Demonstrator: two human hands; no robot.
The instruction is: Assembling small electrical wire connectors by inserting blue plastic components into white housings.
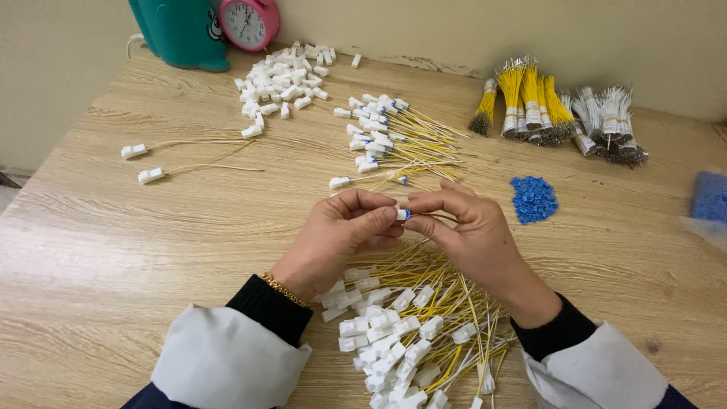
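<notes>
My left hand [341,231] and my right hand [466,231] meet over the middle of the wooden table [113,242]. Together they pinch a small white connector with a blue insert [403,214], fingertips of both hands touching it. Under my wrists lies a heap of yellow wires with white connectors [409,326]. A second pile of wired connectors with blue inserts [386,136] lies just beyond my hands. A small heap of blue inserts [534,199] sits to the right of my right hand.
Loose white connector housings [284,79] lie at the back. Bundles of yellow and white wires [556,113] rest at the back right. Two single wired connectors [148,163] lie at the left. A pink clock [248,23] and teal object [182,32] stand against the wall. A blue bag [712,197] is at the right edge.
</notes>
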